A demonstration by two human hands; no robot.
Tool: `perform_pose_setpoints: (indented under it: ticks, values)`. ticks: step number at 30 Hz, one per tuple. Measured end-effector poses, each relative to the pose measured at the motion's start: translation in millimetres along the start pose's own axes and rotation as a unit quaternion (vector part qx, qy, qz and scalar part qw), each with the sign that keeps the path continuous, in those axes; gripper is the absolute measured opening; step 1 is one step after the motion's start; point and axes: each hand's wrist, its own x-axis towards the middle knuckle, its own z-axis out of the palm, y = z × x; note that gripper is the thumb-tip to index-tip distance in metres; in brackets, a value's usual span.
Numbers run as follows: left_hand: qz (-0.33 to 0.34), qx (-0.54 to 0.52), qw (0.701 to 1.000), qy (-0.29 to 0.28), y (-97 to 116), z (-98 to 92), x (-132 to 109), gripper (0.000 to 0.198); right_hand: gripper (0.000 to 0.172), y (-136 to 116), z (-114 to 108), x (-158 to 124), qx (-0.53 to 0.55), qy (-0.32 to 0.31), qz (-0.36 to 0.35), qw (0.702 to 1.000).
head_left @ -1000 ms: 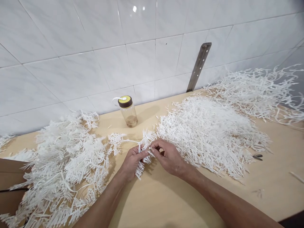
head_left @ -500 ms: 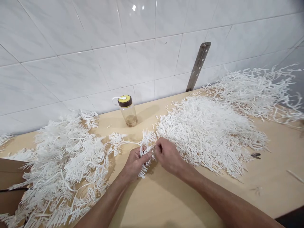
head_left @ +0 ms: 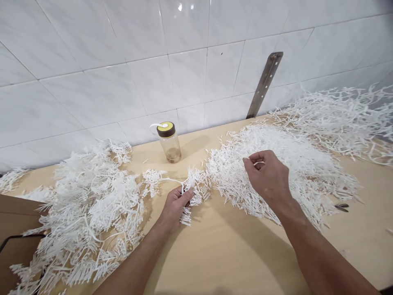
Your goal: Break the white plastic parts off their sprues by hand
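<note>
My left hand pinches a white branched plastic sprig between thumb and fingers, low over the table. Fine tips of the sprig fan out past the thumb, and a thin stem leads left to another tuft. To the right, my right hand hovers over a heap of short white plastic pieces. Its thumb and forefinger are closed together; whatever lies between them is too small to make out. A pile of uncut-looking white sprigs spreads on the left.
A clear bottle with a yellow-and-brown lid stands near the tiled wall. A metal bracket leans there. Bare white stems lie at back right, a small dark object on the table, a cardboard box at left.
My right hand has moved right and up, from beside the sprig to above the heap of short pieces. My left hand still grips the sprig. The view has shifted slightly.
</note>
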Motion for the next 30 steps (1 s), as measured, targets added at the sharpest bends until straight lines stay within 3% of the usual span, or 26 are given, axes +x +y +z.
perform_pose_setpoints:
  ticks: [3, 5, 11, 16, 30]
  values:
    - [-0.009, -0.003, 1.000, -0.015, 2, -0.6, 0, 0.036, 0.015, 0, -2, 4, -0.010, 0.022, -0.033, 0.999]
    - [-0.010, -0.003, 1.000, -0.016, 2, -0.9, 1, 0.035, 0.013, -7, 1, -4, 0.032, 0.004, -0.083, 0.996]
    - [-0.011, -0.028, 0.999, -0.018, 0, 0.8, 1, 0.035, 0.014, -42, 25, -51, 0.182, -0.199, -0.194, 0.943]
    - [-0.009, -0.026, 0.999, -0.022, 0, 1.0, 1, 0.036, 0.014, -51, 35, -71, 0.203, -0.246, -0.196, 0.927]
    - [-0.012, -0.042, 0.999, -0.001, -1, -0.6, 3, 0.035, 0.011, -45, 43, -75, 0.209, -0.286, -0.127, 0.927]
